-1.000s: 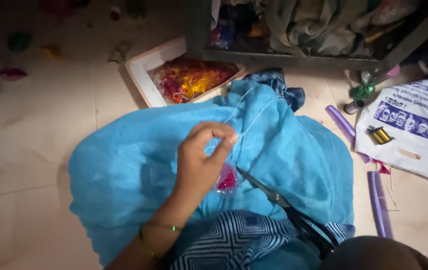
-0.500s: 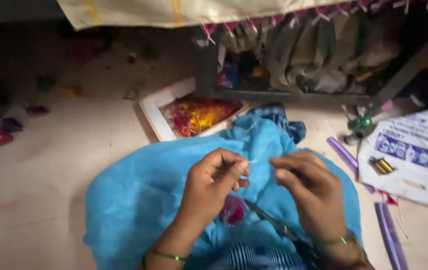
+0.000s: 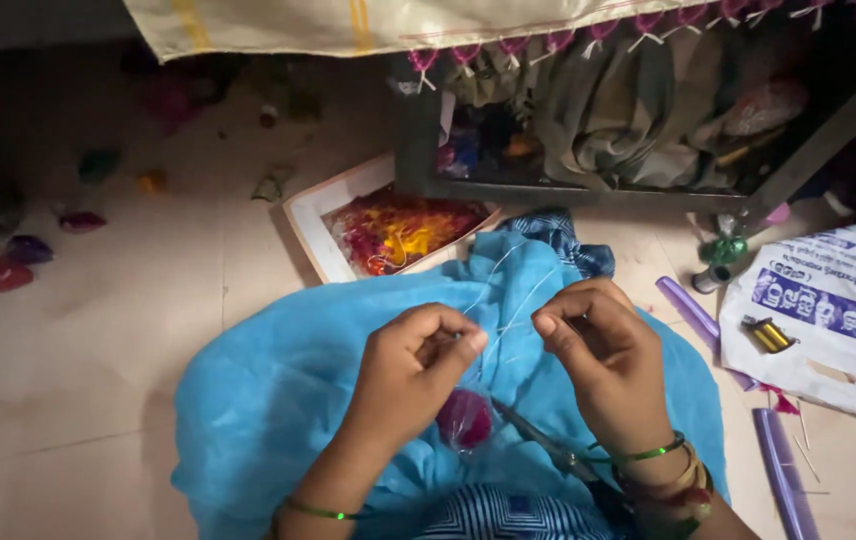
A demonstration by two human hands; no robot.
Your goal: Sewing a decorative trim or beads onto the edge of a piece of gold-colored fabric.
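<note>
Near the lap, the left hand [image 3: 413, 365] pinches a thin white thread [image 3: 508, 300] above the blue cloth [image 3: 278, 400]; the right hand [image 3: 603, 350] curls closed around the same thread, its fingertips hidden. Scissors [image 3: 548, 450] lie half covered beneath. Farther off, a tray [image 3: 313, 230] of blurred bright scraps sits on the floor.

Pale beige tiled floor [image 3: 98, 350], dimly lit toward the far left corner. Dark metal-framed low shelf [image 3: 588, 190] at top right, stuffed with crumpled cloth. Cream fringed fabric edge [image 3: 368, 20] hangs above.
</note>
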